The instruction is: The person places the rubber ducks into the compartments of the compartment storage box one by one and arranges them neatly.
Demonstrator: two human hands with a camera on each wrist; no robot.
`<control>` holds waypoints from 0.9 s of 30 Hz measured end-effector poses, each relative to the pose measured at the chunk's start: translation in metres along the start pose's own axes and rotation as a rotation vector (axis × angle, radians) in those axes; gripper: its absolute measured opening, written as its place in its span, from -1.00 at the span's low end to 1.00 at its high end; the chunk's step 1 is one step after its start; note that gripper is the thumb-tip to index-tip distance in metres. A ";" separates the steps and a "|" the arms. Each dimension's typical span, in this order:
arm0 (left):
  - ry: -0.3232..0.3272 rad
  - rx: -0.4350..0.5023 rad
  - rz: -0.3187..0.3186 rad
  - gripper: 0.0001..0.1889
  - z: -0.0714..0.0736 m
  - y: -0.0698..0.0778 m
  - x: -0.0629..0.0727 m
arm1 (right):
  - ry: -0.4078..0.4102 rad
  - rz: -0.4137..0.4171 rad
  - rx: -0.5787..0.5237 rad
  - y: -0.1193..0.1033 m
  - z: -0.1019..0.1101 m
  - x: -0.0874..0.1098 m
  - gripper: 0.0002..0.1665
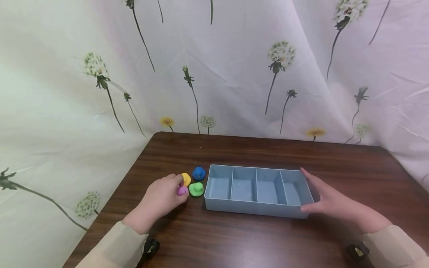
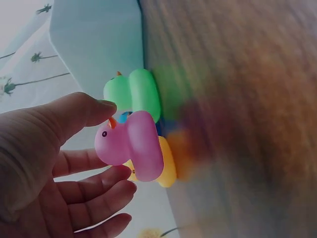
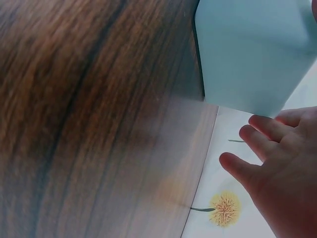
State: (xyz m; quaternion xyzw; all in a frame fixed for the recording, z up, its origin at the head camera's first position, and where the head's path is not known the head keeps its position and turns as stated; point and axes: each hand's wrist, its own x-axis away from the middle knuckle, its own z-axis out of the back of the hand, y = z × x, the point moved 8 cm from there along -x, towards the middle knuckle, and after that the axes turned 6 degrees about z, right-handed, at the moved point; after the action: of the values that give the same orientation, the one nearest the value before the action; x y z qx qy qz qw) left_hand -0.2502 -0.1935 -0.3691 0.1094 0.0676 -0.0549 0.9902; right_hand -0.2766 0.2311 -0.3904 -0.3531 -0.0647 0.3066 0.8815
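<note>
My left hand [image 1: 165, 193] pinches a pink toy duck [image 2: 141, 144] between thumb and fingers, low over the table at its left side. Close around it sit a green duck [image 1: 196, 189], a yellow duck [image 1: 186, 179] and a blue duck [image 1: 199, 173]. To their right stands a long light-blue tray [image 1: 254, 209] with several compartments in a row. My right hand [image 1: 330, 199] spans the tray's right end, thumb at the front wall and index finger at the back corner. In the right wrist view, the other fingers spread beside the tray's end wall [image 3: 252, 59].
Everything stands on a dark brown wood-grain table [image 1: 234, 238]. A white cloth [image 1: 228, 74] printed with dandelions hangs behind the table and along its left side.
</note>
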 end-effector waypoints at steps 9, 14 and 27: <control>0.035 -0.007 -0.033 -0.71 0.014 0.009 -0.001 | -0.001 -0.018 -0.001 0.002 0.001 0.001 0.32; 0.038 0.000 -0.037 -0.69 0.023 0.015 -0.001 | -0.010 -0.034 -0.040 0.002 -0.001 0.003 0.30; 0.119 0.024 -0.197 -0.74 0.065 0.068 -0.003 | 0.001 -0.009 -0.108 0.002 -0.003 0.003 0.28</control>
State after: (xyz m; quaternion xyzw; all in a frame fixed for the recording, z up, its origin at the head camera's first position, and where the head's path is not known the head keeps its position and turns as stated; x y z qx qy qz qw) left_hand -0.2367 -0.1422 -0.2918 0.1173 0.1361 -0.1461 0.9728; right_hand -0.2742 0.2325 -0.3943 -0.3998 -0.0826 0.2984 0.8627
